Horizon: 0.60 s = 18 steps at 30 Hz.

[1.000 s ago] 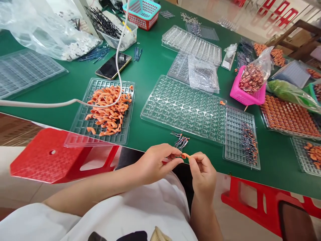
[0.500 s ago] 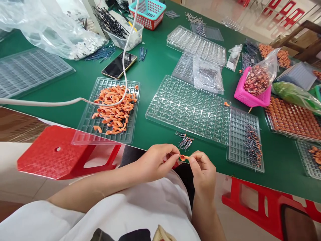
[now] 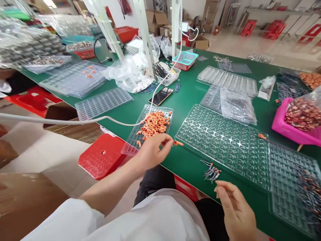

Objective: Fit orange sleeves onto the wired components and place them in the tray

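My left hand is pinched on a small orange piece, whose end sticks out past the fingertips toward the clear cavity tray. Behind that hand lies a heap of orange pieces on a clear tray. My right hand is at the table's front edge, thumb and fingers curved and apart, with nothing visible between them. Just beyond it sits a small bunch of thin wired parts. The large clear cavity tray holds one orange piece near its right corner.
A white cable crosses above the heap. Beyond it lie a phone and a box of black sticks. A pink basket and a tray of wired parts stand right. Below the table's edge is a red stool.
The camera view has turned left and up. My left hand has moved toward the heap with an orange piece. My right hand has let go of that piece and opened, now apart from the left.
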{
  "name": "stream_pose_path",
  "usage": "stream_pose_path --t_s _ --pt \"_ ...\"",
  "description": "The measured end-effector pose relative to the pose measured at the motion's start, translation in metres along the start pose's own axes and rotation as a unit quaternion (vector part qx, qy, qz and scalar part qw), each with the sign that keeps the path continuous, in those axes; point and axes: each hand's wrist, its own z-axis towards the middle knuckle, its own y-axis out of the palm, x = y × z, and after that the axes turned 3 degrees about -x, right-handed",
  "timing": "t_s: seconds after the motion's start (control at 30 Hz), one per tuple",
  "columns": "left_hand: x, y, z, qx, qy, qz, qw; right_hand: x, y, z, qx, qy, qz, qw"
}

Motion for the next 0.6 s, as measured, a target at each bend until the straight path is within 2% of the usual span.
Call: stream_pose_path --t_s 0.07,0.13,0.2,0.3,0.37,0.43,0.5,0.6 --pt "-0.017 -0.022 0.013 0.077 -0.025 0.074 0.994 0.004 -0.004 0.002 0.005 -0.001 -0.007 1.000" --pt "-0.032 -0.042 0.027 0.130 -0.036 0.144 0.980 0.007 -0.007 0.004 0.009 -0.008 -0.014 1.000" --pt "-0.042 -0.056 0.041 0.134 -0.044 0.219 0.965 0.010 -0.009 0.006 0.009 -0.015 -0.021 1.000" --pt "-0.046 -0.064 0.059 0.080 -0.035 0.326 0.941 0.017 -0.013 0.007 0.009 -0.020 -0.030 0.999" --pt "-0.042 -0.057 0.069 0.051 -0.008 0.353 0.934 0.026 -0.016 0.008 0.017 -0.025 -0.027 0.999" --pt "-0.034 -0.041 0.077 0.035 0.042 0.342 0.938 0.036 -0.020 0.009 0.031 -0.037 -0.020 0.999" --pt "-0.022 -0.016 0.086 0.015 0.114 0.315 0.942 0.045 -0.023 0.010 0.048 -0.060 -0.014 0.997" --pt "0.008 0.032 0.102 -0.049 0.224 0.260 0.938 0.055 -0.024 0.015 0.098 -0.111 -0.021 0.989"
